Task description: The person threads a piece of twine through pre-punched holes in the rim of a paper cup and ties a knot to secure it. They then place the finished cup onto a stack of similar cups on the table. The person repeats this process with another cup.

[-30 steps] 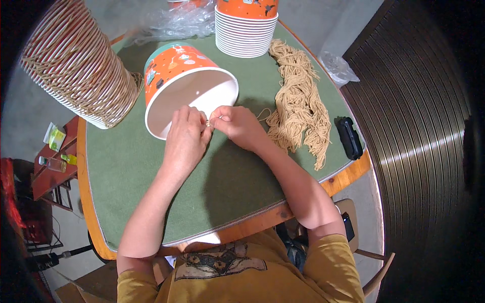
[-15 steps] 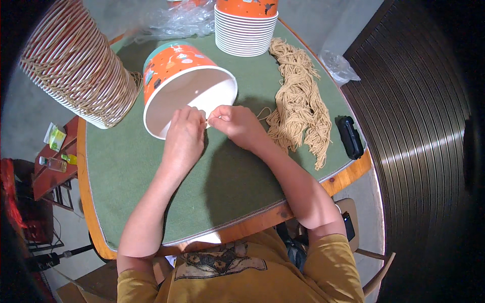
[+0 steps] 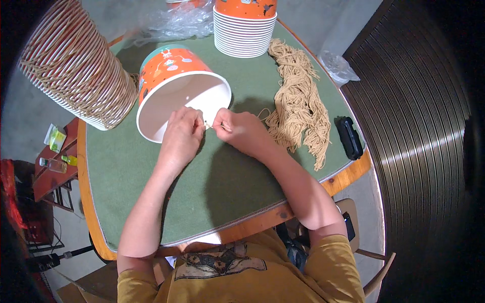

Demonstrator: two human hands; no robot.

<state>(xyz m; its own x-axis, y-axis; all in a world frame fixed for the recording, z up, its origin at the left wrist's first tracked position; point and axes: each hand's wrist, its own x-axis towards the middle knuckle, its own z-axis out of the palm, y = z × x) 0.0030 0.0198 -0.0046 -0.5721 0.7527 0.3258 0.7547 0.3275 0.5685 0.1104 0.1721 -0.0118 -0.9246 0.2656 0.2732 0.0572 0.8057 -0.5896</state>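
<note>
A large orange paper bucket (image 3: 174, 61) with a white inside lies tilted on the table, its mouth facing me. At its near rim my left hand (image 3: 182, 135) is closed in a pinch, with a beige cord (image 3: 208, 126) at its fingertips. My right hand (image 3: 243, 132) is closed too, gripping the cord just right of the rim. A small dark spot, perhaps a hole, shows at the rim between my hands. Beside my right hand lies a thick bundle of beige cords (image 3: 298, 96). My left fingers hide part of the bucket's rim.
A tall leaning stack of buckets with cords (image 3: 76, 65) stands at left. Another bucket stack (image 3: 242, 34) and clear plastic wrap (image 3: 177, 22) are at the back. A black case (image 3: 349, 138) lies by the right edge of the green-covered table (image 3: 126, 202).
The bucket has shifted slightly left and turned a little. My right hand has drawn slightly away from the left, and more of the cord shows between them.
</note>
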